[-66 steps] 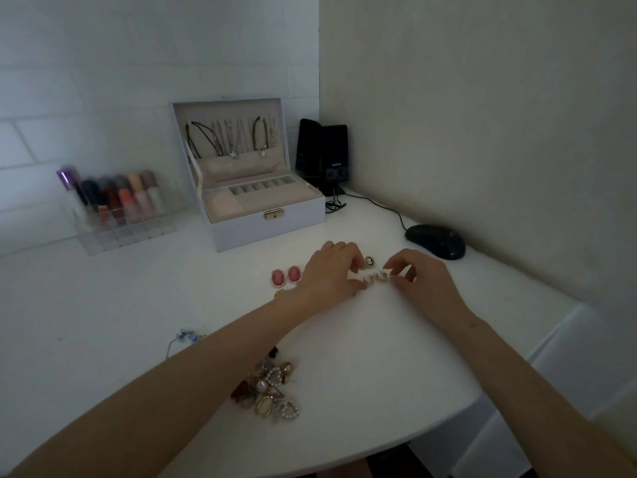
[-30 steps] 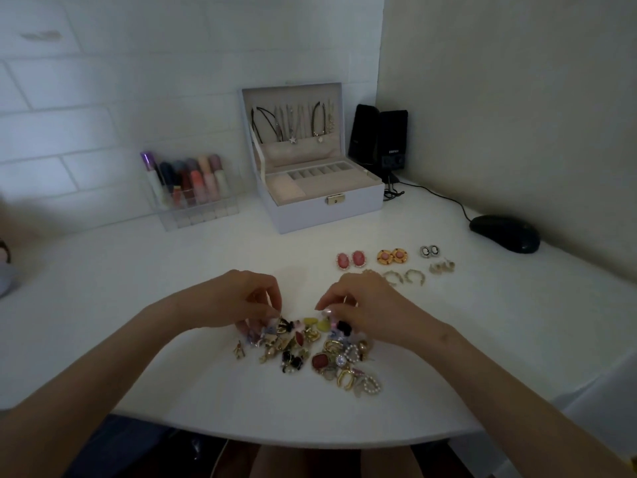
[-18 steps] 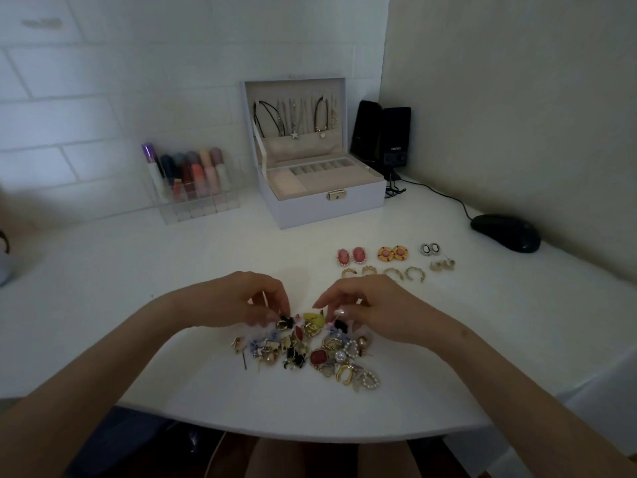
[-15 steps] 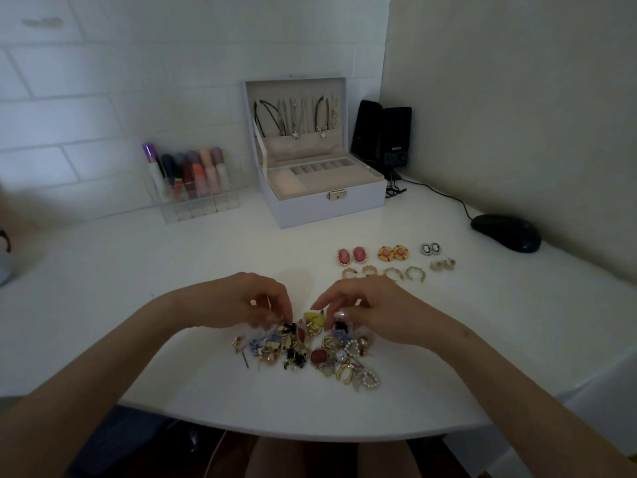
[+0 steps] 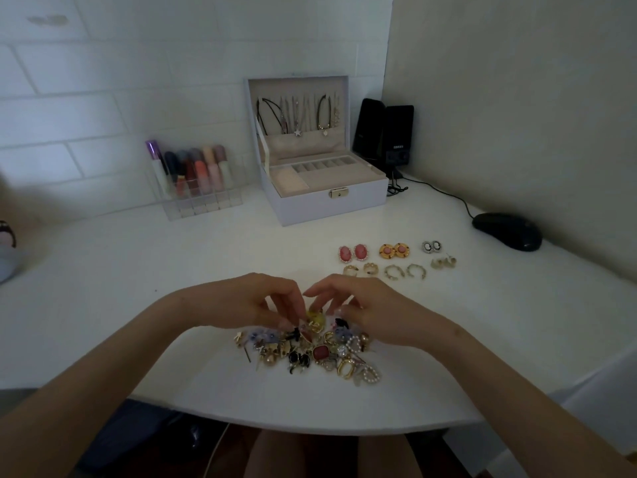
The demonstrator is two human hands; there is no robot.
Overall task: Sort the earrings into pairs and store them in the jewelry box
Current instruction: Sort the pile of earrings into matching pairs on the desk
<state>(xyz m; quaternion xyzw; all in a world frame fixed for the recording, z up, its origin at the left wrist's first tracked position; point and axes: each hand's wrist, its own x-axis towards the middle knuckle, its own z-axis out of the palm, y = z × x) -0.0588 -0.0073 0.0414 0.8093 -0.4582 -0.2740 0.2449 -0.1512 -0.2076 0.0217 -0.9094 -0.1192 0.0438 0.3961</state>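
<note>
"Acrylic organiser (image 5: 203,203) is sitting at the far left against the white brick wall (image 5: 86,115), holding a row of lipstick tubes (image 5: 200,167). What is going on nearer the person?"

"Left hand (image 5: 241,305) is hovering over the white table (image 5: 103,270). Its fingers are curling down, with the tips bunching at a yellow earring (image 5: 315,319). Whether they are pinching it, I cannot tell."

"And beneath it?"

"Unsorted earrings are lying in a loose pile (image 5: 310,353) near the table's front edge, with gold, black, red and pearl pieces all tangling together. Further back, the jewelry box (image 5: 320,205) is standing open, with its lid upright and necklaces (image 5: 300,115) hanging inside the lid."

"And on the other side?"

"Right hand (image 5: 375,315) is reaching in over the pile. Its fingers are bending and spreading slightly, with the tips coming close to the same yellow earring, and the grip is unclear there too. Beyond it, sorted pairs are lying in two rows on the table, apart from the box. Pink ovals (image 5: 352,253), orange rounds (image 5: 394,250) and small silver ones (image 5: 431,246) are sitting behind, with gold hoop pairs (image 5: 443,263) in front."

"Anything further right?"

"Black speakers (image 5: 384,132) are standing just beside the box, and a black mouse (image 5: 506,231) is resting far right, near the wall."
</note>
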